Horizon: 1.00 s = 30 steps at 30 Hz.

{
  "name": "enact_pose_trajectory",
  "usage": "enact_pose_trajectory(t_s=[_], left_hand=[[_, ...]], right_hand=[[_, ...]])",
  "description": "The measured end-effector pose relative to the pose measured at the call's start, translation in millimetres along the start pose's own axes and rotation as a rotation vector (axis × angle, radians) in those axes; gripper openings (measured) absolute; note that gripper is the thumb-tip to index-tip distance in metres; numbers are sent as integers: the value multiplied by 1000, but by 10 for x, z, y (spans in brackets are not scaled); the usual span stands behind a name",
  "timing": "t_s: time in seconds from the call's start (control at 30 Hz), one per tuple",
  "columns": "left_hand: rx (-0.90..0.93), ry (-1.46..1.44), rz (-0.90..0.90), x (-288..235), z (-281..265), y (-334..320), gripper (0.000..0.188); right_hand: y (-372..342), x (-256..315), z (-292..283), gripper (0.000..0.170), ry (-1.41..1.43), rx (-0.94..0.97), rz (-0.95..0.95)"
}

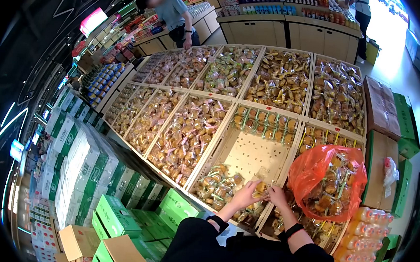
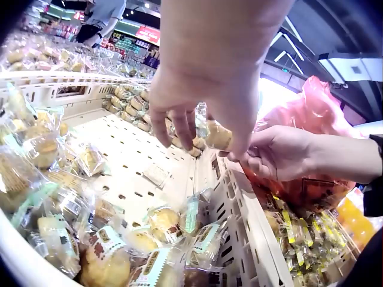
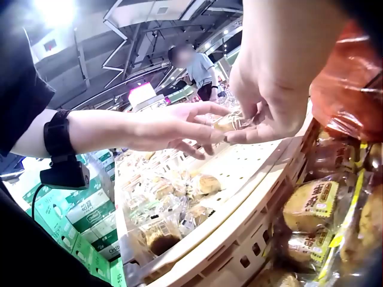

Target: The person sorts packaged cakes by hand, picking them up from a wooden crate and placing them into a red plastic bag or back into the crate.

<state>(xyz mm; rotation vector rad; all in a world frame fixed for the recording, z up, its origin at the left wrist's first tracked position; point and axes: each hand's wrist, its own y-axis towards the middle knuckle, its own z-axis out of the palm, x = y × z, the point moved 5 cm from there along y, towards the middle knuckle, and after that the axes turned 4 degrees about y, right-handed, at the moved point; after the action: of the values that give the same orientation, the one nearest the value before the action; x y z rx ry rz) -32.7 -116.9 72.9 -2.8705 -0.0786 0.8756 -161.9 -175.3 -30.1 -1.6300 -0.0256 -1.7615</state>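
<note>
Over the crate (image 1: 252,156) with the perforated floor, both hands meet at a small cake in a clear wrapper (image 1: 261,187). My left hand (image 1: 246,195) holds the cake between thumb and fingers, reaching down from above in the left wrist view. From the other side, the curled fingers of my right hand (image 1: 277,196) pinch the wrapper's edge, close to the left thumb. In the right wrist view, part of the wrapped cake (image 3: 229,122) shows between the two hands. Loose wrapped cakes (image 2: 108,257) lie below, at the crate's near end.
An open red plastic bag (image 1: 309,172) full of wrapped cakes stands to the right. Rows of cakes (image 1: 264,122) line the crate's far end. Green boxes (image 1: 116,217) are stacked at the near left; bottled drinks (image 1: 360,239) stand at the right. Another person (image 1: 174,14) is beyond the display.
</note>
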Motion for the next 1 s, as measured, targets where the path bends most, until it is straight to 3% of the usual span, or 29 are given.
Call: enact_pose_trajectory(t_s=[0.03, 0.1, 0.23, 0.37, 0.43, 0.5, 0.57, 0.63, 0.7, 0.77, 0.87, 1.0], left_hand=[[0, 4, -4, 19, -23, -21, 69], [-70, 208, 41, 39, -76, -70, 65], [-183, 283, 192, 16, -120, -176, 56], [-128, 235, 84, 84, -123, -253, 50], [-169, 232, 85, 90, -164, -288, 50], [-187, 196, 17, 150, -230, -274, 49], [-286, 235, 60, 203, -284, -249, 47], [-348, 256, 84, 293, -329, -173, 46], [-383, 311, 46, 437, -372, -84, 48], [-408, 274, 4, 504, -469, 50, 45], [-459, 268, 39, 474, -647, 341, 46], [-402, 331, 68, 534, -707, 918, 47]], right_hand=[[-35, 60, 25, 21, 3, 5, 1], [-139, 241, 100, 22, -295, 74, 10], [-262, 456, 244, 25, -565, 154, -123], [-191, 347, 297, 17, -713, 186, -125], [-211, 428, 368, 23, -899, 96, -335], [-222, 523, 422, 21, -886, 96, -380], [-262, 618, 454, 19, -871, 95, -416], [-252, 737, 401, 20, -627, 44, -460], [-239, 788, 356, 19, -594, 11, -410], [-199, 673, 266, 17, -769, -76, -668], [-99, 365, 200, 17, -915, -11, -676], [-192, 354, 251, 16, -1059, -28, -858]])
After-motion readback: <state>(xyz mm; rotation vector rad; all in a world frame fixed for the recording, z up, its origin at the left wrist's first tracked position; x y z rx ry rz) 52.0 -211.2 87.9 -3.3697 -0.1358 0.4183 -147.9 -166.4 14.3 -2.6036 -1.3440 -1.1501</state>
